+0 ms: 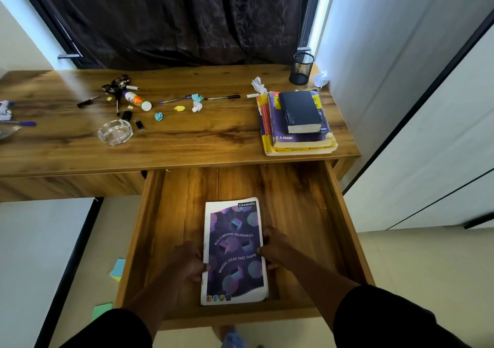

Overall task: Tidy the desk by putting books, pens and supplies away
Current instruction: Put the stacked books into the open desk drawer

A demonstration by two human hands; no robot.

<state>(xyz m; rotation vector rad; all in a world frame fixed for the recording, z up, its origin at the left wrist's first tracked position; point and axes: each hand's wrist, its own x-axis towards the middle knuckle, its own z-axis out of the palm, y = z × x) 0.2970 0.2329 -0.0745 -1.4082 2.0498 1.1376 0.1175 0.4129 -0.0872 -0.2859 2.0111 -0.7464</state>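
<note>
A purple-and-white paperback notebook [234,251] is being laid into the open wooden drawer [344,230], so the book-stowing step appears to be in hand. The notebook is gripped at its left edge by the left hand [188,260], whose fingers are curled round the spine side, and at its right edge by the right hand [274,248], whose fingers are likewise bent against the cover's margin. The notebook is seen flat or nearly flat on the drawer floor, close to the front wall; whether it is fully set down cannot be told.

The next move is judged to call for both grips to be let go and the hands to be lifted clear, after which the stack of yellow and purple textbooks topped by a dark hardback [298,123] on the right of the wooden surface [208,144] would be reached for.

Further out, loose pens [222,97], a white glue bottle with an orange label [136,100], crumpled paper scraps [197,106] and a clear glass ashtray [115,132] are scattered on the surface, and a black mesh pen holder [302,67] stands at its far right corner.
</note>
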